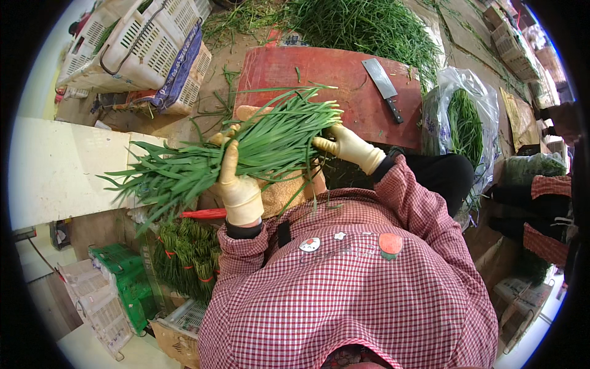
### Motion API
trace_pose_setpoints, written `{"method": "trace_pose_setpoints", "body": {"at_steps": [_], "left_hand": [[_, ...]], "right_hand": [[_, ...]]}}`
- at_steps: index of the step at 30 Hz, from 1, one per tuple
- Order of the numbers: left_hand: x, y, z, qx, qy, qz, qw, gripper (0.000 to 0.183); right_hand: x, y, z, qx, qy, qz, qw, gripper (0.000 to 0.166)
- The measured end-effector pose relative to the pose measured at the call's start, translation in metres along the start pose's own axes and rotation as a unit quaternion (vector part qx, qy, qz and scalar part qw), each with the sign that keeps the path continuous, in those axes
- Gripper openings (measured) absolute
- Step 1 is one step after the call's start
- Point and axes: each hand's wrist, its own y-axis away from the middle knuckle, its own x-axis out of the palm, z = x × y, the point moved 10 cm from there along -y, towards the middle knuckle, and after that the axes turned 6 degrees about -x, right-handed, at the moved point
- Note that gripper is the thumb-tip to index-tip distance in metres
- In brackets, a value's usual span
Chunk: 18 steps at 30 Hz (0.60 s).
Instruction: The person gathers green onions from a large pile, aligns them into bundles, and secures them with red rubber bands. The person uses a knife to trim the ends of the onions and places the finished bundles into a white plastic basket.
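Observation:
A thick bunch of green garlic chives (276, 133) lies across both of my hands, its pale cut ends to the right and its leaf tips to the left. My left hand (237, 184), in a cream glove, is wrapped around the leafy middle, thumb towards me. At the stem end, my gloved right hand (345, 143) holds the lower side of the bunch. Under the bunch is a tan towel (290, 189), partly hidden. Beyond it a cleaver (382, 87) with a black handle rests on a red board (318, 69).
A large heap of loose chives (364, 23) lies past the board. To the right stands a clear plastic bag of chives (465, 120). Tied bunches (186, 258) sit at lower left, near a green crate (124, 286). A white crate (133, 46) stands at upper left.

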Motion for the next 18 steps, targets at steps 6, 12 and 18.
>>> {"method": "trace_pose_setpoints", "body": {"at_steps": [6, 12, 18], "left_hand": [[0.007, 0.009, -0.026, 0.090, 0.036, 0.046, 0.994, 0.035], [0.012, 0.015, -0.020, 0.099, -0.022, 0.026, 0.995, 0.033], [0.008, 0.014, -0.031, 0.112, -0.056, 0.037, 0.991, 0.023]], "right_hand": [[0.010, -0.010, 0.010, 0.149, -0.258, -0.035, 0.954, 0.057], [0.016, -0.020, -0.030, 0.141, -0.170, -0.124, 0.967, 0.048], [-0.010, -0.023, 0.009, 0.058, 0.252, -0.131, 0.957, 0.031]]}}
